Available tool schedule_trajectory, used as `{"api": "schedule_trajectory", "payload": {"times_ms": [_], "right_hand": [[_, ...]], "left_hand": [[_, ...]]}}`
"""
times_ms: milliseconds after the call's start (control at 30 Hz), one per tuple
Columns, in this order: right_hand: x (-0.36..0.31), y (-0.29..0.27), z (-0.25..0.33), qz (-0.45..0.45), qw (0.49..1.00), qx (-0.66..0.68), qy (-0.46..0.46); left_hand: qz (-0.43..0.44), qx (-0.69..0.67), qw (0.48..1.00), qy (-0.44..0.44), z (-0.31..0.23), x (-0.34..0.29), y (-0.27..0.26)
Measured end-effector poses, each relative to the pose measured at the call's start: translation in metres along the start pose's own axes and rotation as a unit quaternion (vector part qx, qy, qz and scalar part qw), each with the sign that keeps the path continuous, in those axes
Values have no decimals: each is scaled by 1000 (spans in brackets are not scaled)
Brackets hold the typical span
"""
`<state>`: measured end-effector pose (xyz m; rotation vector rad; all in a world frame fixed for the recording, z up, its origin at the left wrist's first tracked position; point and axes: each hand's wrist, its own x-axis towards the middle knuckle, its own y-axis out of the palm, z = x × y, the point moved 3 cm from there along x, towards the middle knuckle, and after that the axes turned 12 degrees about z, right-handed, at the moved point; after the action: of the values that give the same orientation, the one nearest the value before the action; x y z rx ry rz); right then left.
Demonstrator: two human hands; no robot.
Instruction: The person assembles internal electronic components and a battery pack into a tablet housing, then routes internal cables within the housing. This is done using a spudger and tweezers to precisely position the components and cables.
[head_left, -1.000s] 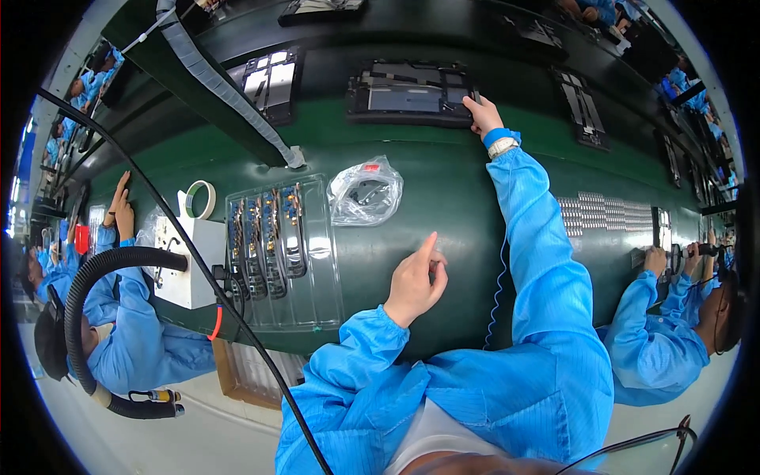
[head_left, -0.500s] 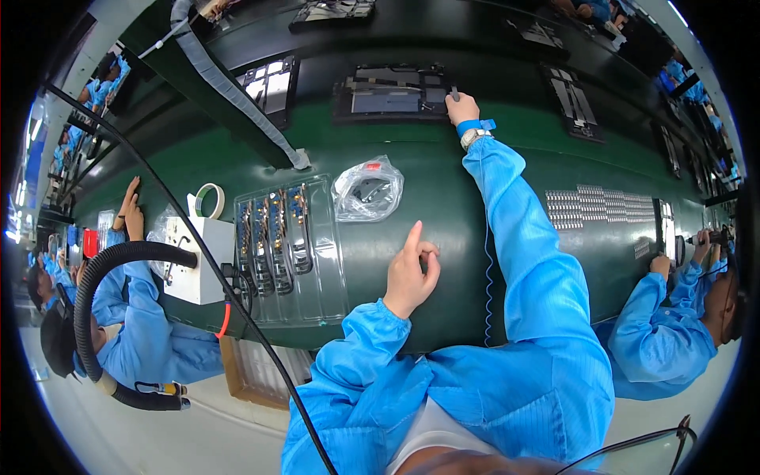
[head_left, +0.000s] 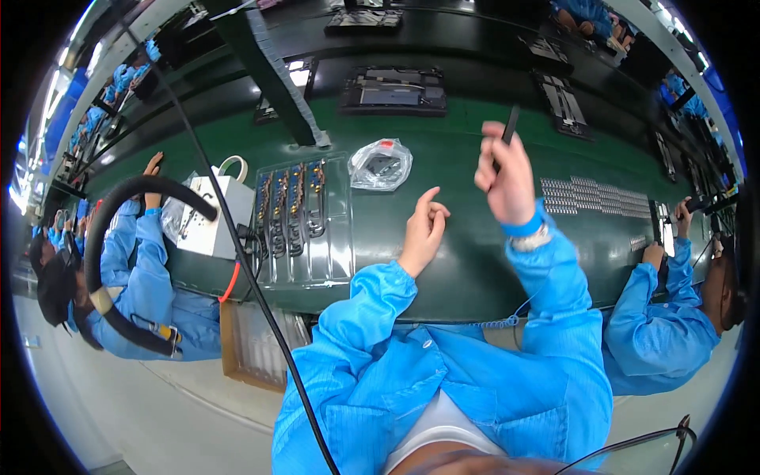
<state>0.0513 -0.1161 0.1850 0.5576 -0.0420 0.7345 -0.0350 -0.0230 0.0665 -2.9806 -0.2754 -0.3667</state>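
Observation:
My right hand (head_left: pixel 507 178), blurred by motion, is raised over the right middle of the green bench with its fingers closed round a slim black stick-like tool (head_left: pixel 511 121). The tool points up and away; its exact kind is unclear. A blue strap circles that wrist. My left hand (head_left: pixel 423 233) hovers over the bench's near middle, index finger stretched out and the others loosely bent, holding nothing visible. Ahead lies an opened flat device (head_left: pixel 393 89) in a dark frame, apart from both hands. A clear plastic bag (head_left: pixel 380 165) sits beyond my left hand.
At left stand a clear tray (head_left: pixel 339 229) with several small circuit strips, a white box (head_left: pixel 212 218) and a black hose (head_left: pixel 93 253). Rows of small metal parts (head_left: pixel 594 198) lie right. A black cable (head_left: pixel 265 313) crosses the view. Co-workers (head_left: pixel 150 269) flank me.
My right hand has drawn back from the far device toward me and lifted, the black tool still in it. My left hand has shifted slightly; the head view has also moved.

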Motion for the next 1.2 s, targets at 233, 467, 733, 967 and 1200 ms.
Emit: {"api": "schedule_trajectory", "payload": {"times_ms": [233, 467, 733, 967, 1200], "right_hand": [[-66, -40, -108, -27, 993, -106, 37], [-79, -41, -114, 31, 978, -202, 34], [-76, -39, -111, 30, 969, -239, 56], [-77, -40, -106, 27, 970, -226, 84], [-80, -44, -112, 89, 962, -244, 86]], "left_hand": [[20, -144, 989, 26, 20, 10, 12], [49, -254, 966, 25, 17, -1, 15], [-89, -247, 965, 20, 20, 2, -4], [-113, -261, 959, -2, 14, -1, -4], [-113, -260, 959, 7, 20, -2, -2]]}}
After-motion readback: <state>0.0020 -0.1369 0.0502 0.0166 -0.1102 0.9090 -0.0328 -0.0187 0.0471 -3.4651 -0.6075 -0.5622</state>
